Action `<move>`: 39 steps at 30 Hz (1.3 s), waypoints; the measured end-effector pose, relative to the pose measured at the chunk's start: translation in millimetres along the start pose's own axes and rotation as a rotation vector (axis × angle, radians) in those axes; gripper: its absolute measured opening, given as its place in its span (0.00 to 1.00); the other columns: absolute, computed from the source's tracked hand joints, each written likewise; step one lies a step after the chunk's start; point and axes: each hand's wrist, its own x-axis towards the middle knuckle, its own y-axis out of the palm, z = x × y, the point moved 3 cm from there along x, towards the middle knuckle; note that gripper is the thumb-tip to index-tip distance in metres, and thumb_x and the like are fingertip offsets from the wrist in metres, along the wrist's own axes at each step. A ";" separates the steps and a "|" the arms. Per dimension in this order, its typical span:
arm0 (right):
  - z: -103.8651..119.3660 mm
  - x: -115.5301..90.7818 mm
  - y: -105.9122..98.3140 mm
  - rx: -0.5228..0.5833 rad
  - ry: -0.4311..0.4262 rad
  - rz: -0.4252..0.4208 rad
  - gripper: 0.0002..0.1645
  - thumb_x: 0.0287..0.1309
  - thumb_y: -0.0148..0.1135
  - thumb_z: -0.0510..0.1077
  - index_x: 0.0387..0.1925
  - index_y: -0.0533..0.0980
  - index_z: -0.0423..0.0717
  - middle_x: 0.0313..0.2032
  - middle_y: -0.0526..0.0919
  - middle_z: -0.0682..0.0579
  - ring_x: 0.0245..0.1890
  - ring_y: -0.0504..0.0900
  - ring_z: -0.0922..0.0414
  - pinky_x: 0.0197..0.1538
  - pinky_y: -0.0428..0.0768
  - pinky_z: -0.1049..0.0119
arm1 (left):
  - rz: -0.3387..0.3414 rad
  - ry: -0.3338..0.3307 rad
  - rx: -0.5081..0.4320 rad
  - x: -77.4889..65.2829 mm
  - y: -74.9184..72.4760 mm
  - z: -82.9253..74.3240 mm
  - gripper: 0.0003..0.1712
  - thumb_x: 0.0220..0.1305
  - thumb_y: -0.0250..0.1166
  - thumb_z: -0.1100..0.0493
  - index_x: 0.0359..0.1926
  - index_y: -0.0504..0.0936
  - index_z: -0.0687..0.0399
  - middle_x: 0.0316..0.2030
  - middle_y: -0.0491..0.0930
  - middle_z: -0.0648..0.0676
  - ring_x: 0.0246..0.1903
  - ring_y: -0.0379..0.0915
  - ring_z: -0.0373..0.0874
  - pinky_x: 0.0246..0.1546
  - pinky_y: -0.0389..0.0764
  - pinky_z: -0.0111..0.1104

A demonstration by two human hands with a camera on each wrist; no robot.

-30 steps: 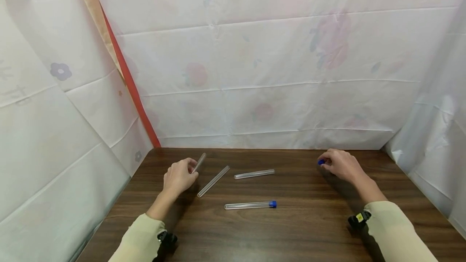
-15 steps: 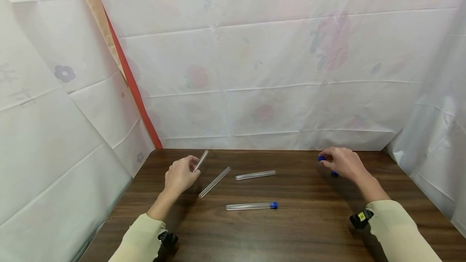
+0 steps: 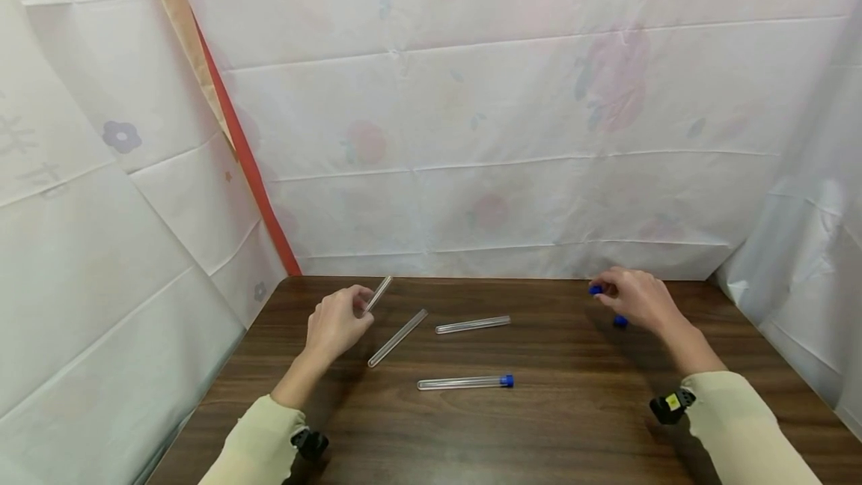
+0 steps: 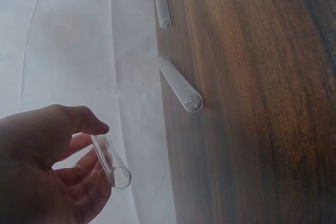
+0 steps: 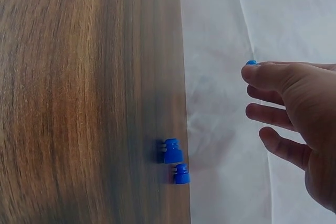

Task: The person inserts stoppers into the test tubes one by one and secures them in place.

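My left hand (image 3: 337, 324) pinches a clear test tube (image 3: 378, 293) between thumb and fingers, tilted up to the right; its rounded end shows in the left wrist view. Over the table's far right, my right hand (image 3: 640, 298) pinches a small blue cap (image 3: 595, 290) with thumb and forefinger, mostly hidden by the thumb in the right wrist view. Two more blue stoppers, one nearer (image 5: 172, 151) and one smaller-looking (image 5: 181, 174), sit on the table below that hand. Two uncapped tubes, one slanted (image 3: 397, 338) and one nearly level (image 3: 473, 325), lie between my hands.
A test tube with a blue cap (image 3: 465, 382) lies at the middle of the brown wooden table (image 3: 539, 425). White patterned sheeting (image 3: 471, 133) hangs behind the table and along both sides. A red strip (image 3: 252, 163) runs down at the back left.
My right hand has lifted the blue cap off the table, uncovering blue on the tabletop below it. My left hand has shifted slightly right and up with its tube.
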 end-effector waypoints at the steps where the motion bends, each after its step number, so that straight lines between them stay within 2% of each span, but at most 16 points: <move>1: 0.6 0.1 0.0 -0.002 -0.006 -0.006 0.09 0.66 0.79 0.42 0.47 0.91 0.46 0.37 0.92 0.50 0.35 0.90 0.52 0.36 0.87 0.48 | -0.002 0.007 -0.001 0.0 -0.3 -0.6 0.21 0.61 0.72 0.63 0.56 0.91 0.50 0.42 0.93 0.51 0.34 0.81 0.47 0.27 0.77 0.39; 8: 5.1 0.1 -3.5 -0.015 -0.045 -0.036 0.09 0.65 0.81 0.39 0.46 0.91 0.48 0.36 0.88 0.52 0.32 0.87 0.55 0.32 0.83 0.54 | -0.021 0.049 0.010 -0.7 -3.2 -5.4 0.21 0.61 0.73 0.63 0.56 0.91 0.50 0.41 0.93 0.51 0.33 0.83 0.45 0.26 0.78 0.38; 16: 10.9 -0.1 -7.6 -0.002 -0.070 -0.066 0.09 0.63 0.80 0.36 0.42 0.90 0.48 0.34 0.84 0.54 0.28 0.80 0.61 0.30 0.77 0.61 | -0.028 0.060 0.009 -2.2 -6.3 -7.4 0.21 0.61 0.73 0.64 0.56 0.91 0.51 0.41 0.93 0.51 0.33 0.84 0.45 0.26 0.76 0.37; 23: 12.5 -0.5 -6.4 0.014 -0.063 -0.075 0.10 0.62 0.81 0.35 0.42 0.88 0.49 0.34 0.85 0.55 0.31 0.82 0.59 0.32 0.79 0.59 | -0.040 0.093 -0.004 -4.0 -4.0 -8.9 0.21 0.61 0.74 0.65 0.56 0.91 0.51 0.39 0.91 0.51 0.30 0.80 0.42 0.24 0.73 0.35; 32: 16.4 -2.8 -5.9 0.009 -0.064 -0.093 0.11 0.60 0.83 0.37 0.40 0.88 0.52 0.35 0.88 0.56 0.34 0.87 0.56 0.37 0.85 0.53 | -0.045 0.149 -0.011 -6.1 -2.1 -12.4 0.22 0.60 0.75 0.66 0.55 0.91 0.49 0.38 0.90 0.49 0.32 0.84 0.39 0.25 0.75 0.34; 39: 18.9 -4.1 -6.2 0.005 -0.091 -0.138 0.12 0.58 0.84 0.37 0.39 0.88 0.54 0.34 0.89 0.58 0.33 0.87 0.57 0.36 0.84 0.55 | -0.042 0.175 0.002 -8.3 -1.6 -13.1 0.21 0.59 0.76 0.67 0.55 0.92 0.49 0.38 0.90 0.49 0.33 0.87 0.40 0.26 0.78 0.35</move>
